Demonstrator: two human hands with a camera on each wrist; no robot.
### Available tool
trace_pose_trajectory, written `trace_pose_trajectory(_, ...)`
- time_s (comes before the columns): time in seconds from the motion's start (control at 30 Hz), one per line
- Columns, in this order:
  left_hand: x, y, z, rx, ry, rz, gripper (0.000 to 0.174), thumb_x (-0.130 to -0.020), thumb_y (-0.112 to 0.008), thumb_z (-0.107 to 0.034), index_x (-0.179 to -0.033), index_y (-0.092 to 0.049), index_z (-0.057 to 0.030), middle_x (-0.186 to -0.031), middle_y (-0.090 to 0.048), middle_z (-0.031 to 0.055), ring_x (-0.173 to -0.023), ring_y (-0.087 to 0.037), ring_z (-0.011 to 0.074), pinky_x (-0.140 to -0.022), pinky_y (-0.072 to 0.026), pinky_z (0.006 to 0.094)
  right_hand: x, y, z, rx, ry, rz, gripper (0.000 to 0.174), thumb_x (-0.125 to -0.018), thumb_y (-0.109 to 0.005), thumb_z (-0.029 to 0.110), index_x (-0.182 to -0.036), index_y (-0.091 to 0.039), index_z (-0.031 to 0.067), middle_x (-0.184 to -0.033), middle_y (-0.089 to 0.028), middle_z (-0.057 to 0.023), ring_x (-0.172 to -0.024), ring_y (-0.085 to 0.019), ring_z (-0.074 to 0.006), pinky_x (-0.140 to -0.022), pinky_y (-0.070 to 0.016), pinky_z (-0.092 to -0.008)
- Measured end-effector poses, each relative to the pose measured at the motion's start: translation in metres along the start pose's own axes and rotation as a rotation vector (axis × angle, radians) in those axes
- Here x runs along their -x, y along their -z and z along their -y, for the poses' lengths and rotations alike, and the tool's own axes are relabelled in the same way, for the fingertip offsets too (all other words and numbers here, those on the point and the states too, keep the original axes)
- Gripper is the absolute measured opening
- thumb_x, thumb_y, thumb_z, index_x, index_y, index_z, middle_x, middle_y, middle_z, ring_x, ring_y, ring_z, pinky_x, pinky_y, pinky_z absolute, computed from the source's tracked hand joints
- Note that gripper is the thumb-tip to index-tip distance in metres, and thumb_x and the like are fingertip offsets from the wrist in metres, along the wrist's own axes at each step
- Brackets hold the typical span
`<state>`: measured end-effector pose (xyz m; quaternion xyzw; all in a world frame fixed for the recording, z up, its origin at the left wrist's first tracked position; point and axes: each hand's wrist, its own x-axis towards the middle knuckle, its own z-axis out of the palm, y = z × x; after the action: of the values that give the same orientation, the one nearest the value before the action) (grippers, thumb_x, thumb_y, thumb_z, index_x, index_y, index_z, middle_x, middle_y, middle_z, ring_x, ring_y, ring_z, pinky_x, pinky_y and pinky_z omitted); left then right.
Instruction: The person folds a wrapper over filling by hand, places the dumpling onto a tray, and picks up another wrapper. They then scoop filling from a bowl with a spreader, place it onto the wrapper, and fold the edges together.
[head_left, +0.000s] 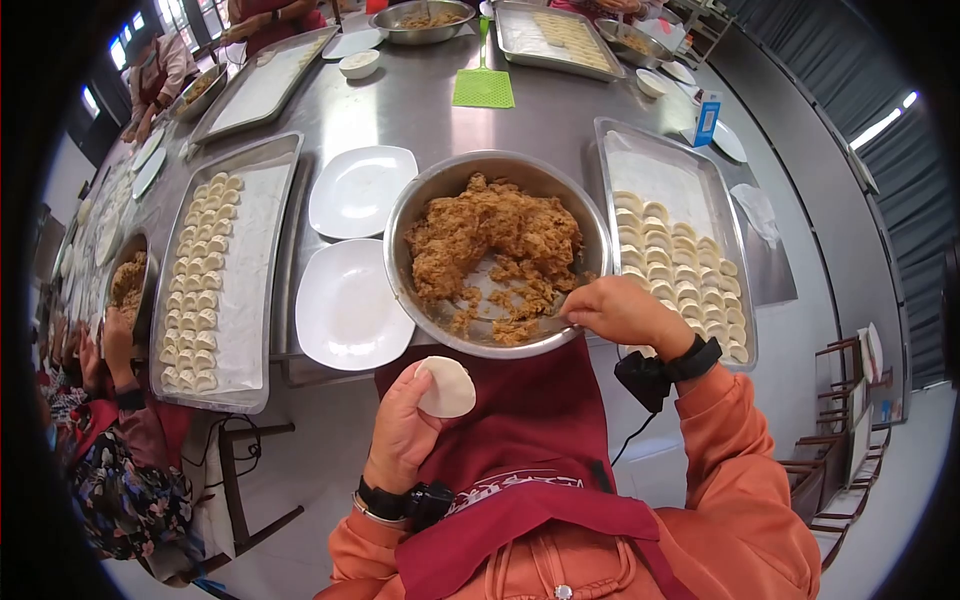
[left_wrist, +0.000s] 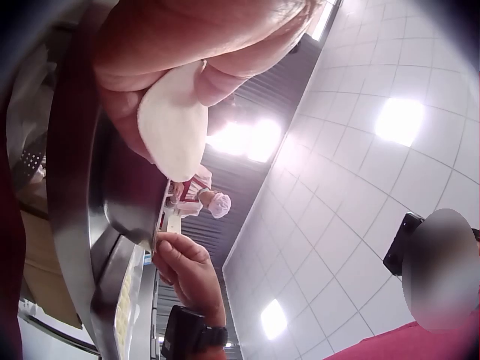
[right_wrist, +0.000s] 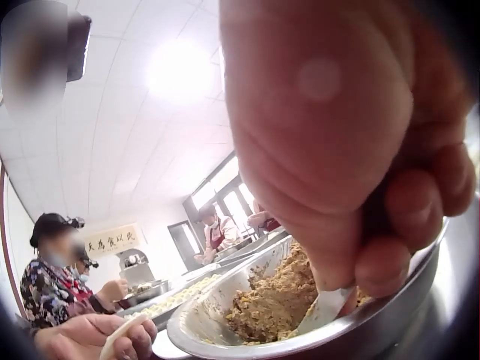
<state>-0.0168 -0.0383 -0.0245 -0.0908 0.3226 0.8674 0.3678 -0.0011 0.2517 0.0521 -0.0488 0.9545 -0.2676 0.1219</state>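
A round dumpling wrapper (head_left: 450,390) is pinched between the thumb and fingers of my left hand (head_left: 405,415), in front of the apron and just below the bowl's near rim. The large steel bowl (head_left: 400,285) holds brown minced filling (head_left: 500,232), with the bottom showing through near the middle. At the bowl's near right rim, my right hand (head_left: 628,312) grips a flat, pale utensil (right_wrist: 324,309). Its lower end reaches into the filling, and its working end is hidden there. The left wrist view shows the wrapper (left_wrist: 174,124) slightly bent between the fingers.
Trays of folded dumplings stand left (head_left: 270,330) and right (head_left: 735,230) of the bowl. Two white square plates (head_left: 355,310) lie beside it on the steel table (head_left: 430,125). A green flyswatter (head_left: 483,88) lies farther back. Other people work around the table.
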Motion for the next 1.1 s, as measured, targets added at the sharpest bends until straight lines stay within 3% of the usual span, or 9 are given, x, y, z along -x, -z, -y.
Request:
trace_pose_trajectory(0.13, 0.002, -0.004, -0.001, -0.006, -0.004, 0.015, 0.027, -0.087, -0.051, -0.016, -0.109, -0.049, -0.0001, -0.100, -0.060, 0.0146, -0.092, -0.060, 0.0256, -0.082, -0.0497, 0.0379, 0.005, -0.005, -0.002, -0.201, -0.010, -0.006, 0.018, -0.078, -0.056, 0.018, -0.088, -0.065, 0.0061, -0.071, -0.062, -0.0123, -0.067, -0.060, -0.0258, -0.064, -0.0466, -0.0357)
trace_pose_trajectory(0.3, 0.004, -0.007, -0.003, -0.029, -0.020, 0.068, 0.028, -0.086, -0.052, -0.014, -0.110, -0.048, 0.0001, -0.100, -0.059, 0.0140, -0.093, -0.059, 0.0254, -0.083, -0.0490, 0.0374, 0.010, -0.011, 0.000, -0.652, -0.146, 0.060, 0.017, -0.085, -0.052, 0.013, -0.088, -0.061, -0.0004, -0.061, -0.052, -0.0002, -0.057, -0.047, -0.0079, -0.054, -0.0399, -0.0224)
trace_pose_trajectory(0.4, 0.002, -0.008, -0.005, -0.020, -0.019, 0.060, 0.029, -0.087, -0.050, -0.013, -0.113, -0.046, 0.0002, -0.103, -0.058, 0.0144, -0.096, -0.058, 0.0260, -0.086, -0.0477, 0.0373, 0.011, -0.016, -0.001, -0.790, -0.122, 0.021, 0.017, -0.087, -0.052, 0.014, -0.094, -0.060, 0.0004, -0.064, -0.051, 0.0039, -0.057, -0.045, -0.0042, -0.051, -0.0366, -0.0182)
trace_pose_trajectory(0.63, -0.008, -0.037, -0.014, 0.073, -0.064, -0.015, 0.030, -0.090, -0.041, -0.009, -0.118, -0.043, 0.0020, -0.115, -0.052, 0.0143, -0.106, -0.052, 0.0247, -0.093, -0.0428, 0.0392, 0.018, -0.029, 0.024, -0.900, -0.066, -0.195, 0.017, -0.088, -0.051, 0.014, -0.093, -0.060, 0.0002, -0.064, -0.051, 0.0036, -0.058, -0.045, -0.0040, -0.051, -0.0361, -0.0178)
trace_pose_trajectory(0.73, -0.016, -0.048, -0.012, 0.135, -0.105, 0.003, 0.032, -0.092, -0.038, -0.012, -0.121, -0.040, 0.0018, -0.120, -0.048, 0.0147, -0.113, -0.048, 0.0260, -0.097, -0.0393, 0.0413, 0.021, -0.043, 0.044, -0.758, 0.001, -0.396, 0.014, -0.086, -0.052, 0.011, -0.091, -0.061, 0.0008, -0.060, -0.051, -0.0002, -0.055, -0.049, -0.0103, -0.052, -0.0390, -0.0224)
trace_pose_trajectory(0.8, -0.021, -0.053, -0.010, 0.234, -0.145, 0.045, 0.034, -0.094, -0.035, -0.015, -0.123, -0.039, 0.0009, -0.124, -0.047, 0.0131, -0.117, -0.044, 0.0258, -0.100, -0.0354, 0.0422, 0.022, -0.056, 0.052, -0.448, 0.125, -0.617, 0.014, -0.083, -0.054, 0.008, -0.094, -0.060, 0.0029, -0.063, -0.055, -0.0062, -0.057, -0.054, -0.0194, -0.051, -0.0412, -0.0260)
trace_pose_trajectory(0.83, -0.023, -0.056, -0.011, 0.233, -0.145, 0.046, 0.034, -0.094, -0.035, -0.015, -0.123, -0.039, 0.0009, -0.124, -0.047, 0.0131, -0.117, -0.044, 0.0258, -0.100, -0.0354, 0.0422, 0.020, -0.061, 0.055, -0.448, 0.125, -0.618, 0.014, -0.083, -0.054, 0.008, -0.094, -0.060, 0.0029, -0.063, -0.055, -0.0062, -0.057, -0.054, -0.0194, -0.051, -0.0412, -0.0260)
trace_pose_trajectory(0.9, -0.026, -0.058, -0.011, 0.280, -0.130, 0.045, 0.036, -0.095, -0.032, -0.018, -0.125, -0.038, -0.0009, -0.125, -0.046, 0.0110, -0.118, -0.043, 0.0249, -0.101, -0.0339, 0.0424, 0.019, -0.070, 0.057, 0.006, 0.317, -0.790, 0.020, -0.076, -0.056, 0.005, -0.096, -0.060, 0.0043, -0.067, -0.055, -0.0087, -0.061, -0.056, -0.0244, -0.050, -0.0429, -0.0296)
trace_pose_trajectory(1.1, -0.025, -0.054, -0.011, 0.312, -0.107, 0.002, 0.036, -0.095, -0.031, -0.020, -0.126, -0.039, -0.0029, -0.126, -0.046, 0.0102, -0.118, -0.043, 0.0244, -0.100, -0.0344, 0.0418, 0.028, -0.075, 0.058, 0.240, 0.316, -0.734, 0.028, -0.068, -0.058, 0.003, -0.096, -0.059, 0.0040, -0.064, -0.051, -0.0053, -0.059, -0.054, -0.0216, -0.050, -0.0432, -0.0320)
